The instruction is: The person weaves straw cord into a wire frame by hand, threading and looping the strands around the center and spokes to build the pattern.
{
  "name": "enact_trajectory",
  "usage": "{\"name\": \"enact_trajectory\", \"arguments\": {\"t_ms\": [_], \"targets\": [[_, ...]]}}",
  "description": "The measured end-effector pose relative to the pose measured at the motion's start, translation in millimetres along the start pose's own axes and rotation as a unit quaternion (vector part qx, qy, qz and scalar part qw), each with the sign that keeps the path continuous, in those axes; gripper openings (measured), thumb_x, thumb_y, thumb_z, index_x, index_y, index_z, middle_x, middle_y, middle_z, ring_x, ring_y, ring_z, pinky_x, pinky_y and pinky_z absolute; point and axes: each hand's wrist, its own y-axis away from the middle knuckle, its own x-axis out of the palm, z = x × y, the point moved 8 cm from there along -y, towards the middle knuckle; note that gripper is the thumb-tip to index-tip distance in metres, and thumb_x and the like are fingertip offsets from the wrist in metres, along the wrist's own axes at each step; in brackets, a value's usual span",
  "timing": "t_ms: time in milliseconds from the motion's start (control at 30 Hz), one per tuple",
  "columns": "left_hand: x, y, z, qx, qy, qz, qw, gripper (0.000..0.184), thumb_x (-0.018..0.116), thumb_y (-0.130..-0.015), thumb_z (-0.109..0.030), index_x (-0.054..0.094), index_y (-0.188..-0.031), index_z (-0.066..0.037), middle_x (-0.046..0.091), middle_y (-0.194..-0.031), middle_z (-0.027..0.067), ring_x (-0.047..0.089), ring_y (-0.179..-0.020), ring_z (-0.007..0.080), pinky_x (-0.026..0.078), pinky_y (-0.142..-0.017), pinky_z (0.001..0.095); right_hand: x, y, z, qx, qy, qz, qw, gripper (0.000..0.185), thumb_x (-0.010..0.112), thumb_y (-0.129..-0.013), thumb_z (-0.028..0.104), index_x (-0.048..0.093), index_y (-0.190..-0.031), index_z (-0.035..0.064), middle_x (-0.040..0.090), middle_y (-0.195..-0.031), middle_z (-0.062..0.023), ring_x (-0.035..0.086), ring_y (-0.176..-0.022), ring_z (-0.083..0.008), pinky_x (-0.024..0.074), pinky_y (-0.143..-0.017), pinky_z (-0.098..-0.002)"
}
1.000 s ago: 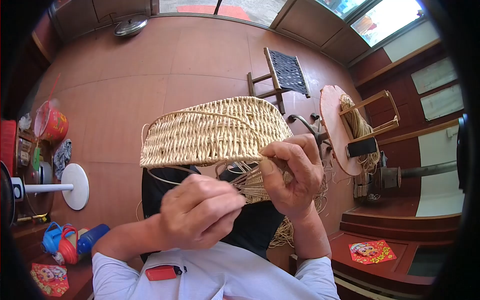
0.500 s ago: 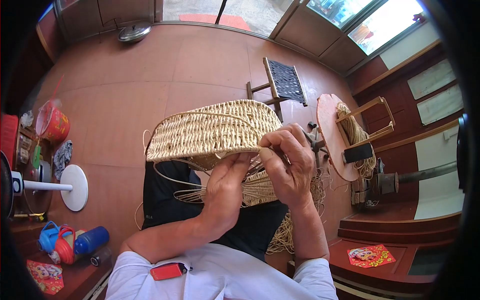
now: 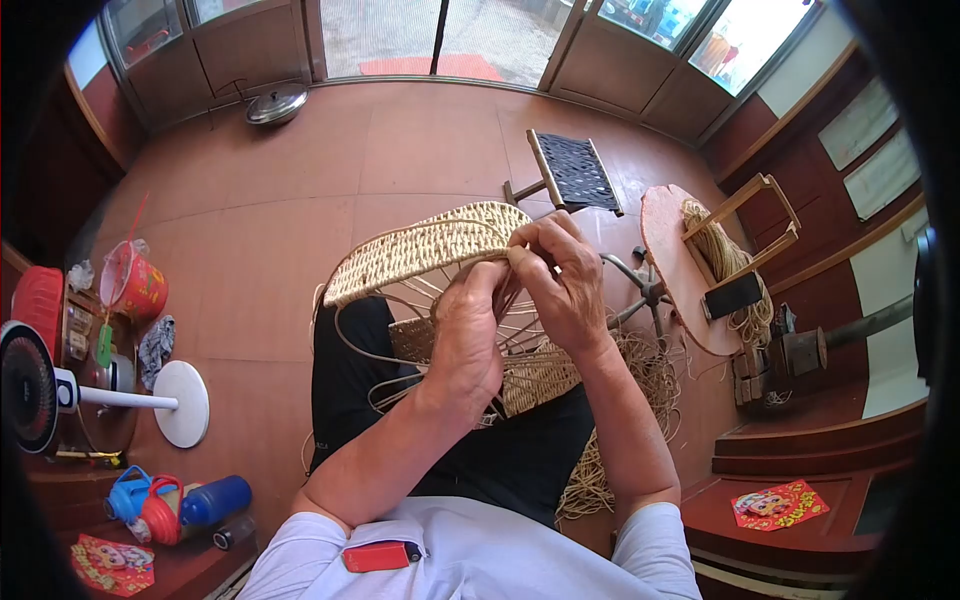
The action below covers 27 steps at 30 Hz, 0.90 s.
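Note:
A woven straw-coloured cord basket [image 3: 420,252] lies tilted across my lap, its woven side facing up. Loose cords stretch from its edge toward another woven part [image 3: 540,378] lower down. Under the near edge, my left hand [image 3: 468,312] is closed, thumb and fingers gripping the rim. My right hand [image 3: 562,275] pinches at the same edge, just right of the left fingertips. A strand of cord [image 3: 385,238] runs over the woven face to these fingers; the pinched tip itself is hidden.
A heap of loose cord [image 3: 645,390] lies right of my legs. Beyond stand a stool with a dark woven seat [image 3: 575,172] and a round table [image 3: 672,275] bearing a cord coil and a phone [image 3: 732,295]. Left are a fan [image 3: 182,405], a red bucket [image 3: 135,285] and bottles [image 3: 215,500].
The view has shifted, and the basket now tilts more edge-on, showing less of its woven face and more cords beneath. Both hands stay together at its edge.

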Motion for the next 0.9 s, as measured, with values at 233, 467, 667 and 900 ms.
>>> {"name": "enact_trajectory", "arguments": {"t_ms": [233,467,667,900], "targets": [[-17.5,5.8,3.9,0.016,-0.024,-0.035,0.999,0.024,0.061,-0.114,-0.019,0.078,-0.124,-0.004,0.079,-0.122,0.0058,0.071,-0.114,0.0154,0.053,-0.108,0.0343,-0.1,-3.9,-6.1,-0.014,-0.005,-0.003,1.0,0.017,0.07,-0.098,0.013,0.072,-0.099,-0.0037,0.061,-0.092,-0.0074,0.058,-0.08,-0.0159,0.0491,-0.073,-0.0334],[5.7,-4.8,-1.5,-0.014,0.002,-0.005,1.0,0.019,0.065,-0.113,-0.017,0.076,-0.125,-0.006,0.078,-0.121,0.0036,0.069,-0.118,0.0138,0.051,-0.11,0.0339,-0.1,-4.9,-7.0,-0.002,-0.016,0.002,1.0,0.015,0.072,-0.096,0.019,0.076,-0.101,0.0049,0.064,-0.094,-0.0117,0.067,-0.086,-0.0292,0.0552,-0.08,-0.0428],[-2.1,3.0,2.5,-0.021,0.009,0.003,1.0,0.019,0.063,-0.111,-0.015,0.074,-0.121,-0.004,0.078,-0.12,0.0046,0.07,-0.116,0.0157,0.05,-0.109,0.0356,-3.7,-0.3,1.3,-0.026,-0.006,0.006,1.0,0.017,0.071,-0.098,0.014,0.074,-0.103,-0.0019,0.062,-0.095,-0.0074,0.059,-0.084,-0.0176,0.0509,-0.078,-0.0353],[7.5,4.0,-4.4,-0.023,0.005,-0.011,1.0,0.02,0.063,-0.111,-0.015,0.075,-0.123,-0.003,0.078,-0.122,0.0058,0.07,-0.117,0.0168,0.05,-0.11,0.0356,-2.8,-2.2,-3.9,-0.01,-0.01,0.002,1.0,0.016,0.072,-0.097,0.018,0.075,-0.102,0.003,0.065,-0.095,-0.0116,0.067,-0.088,-0.0274,0.055,-0.081,-0.0407]]}}
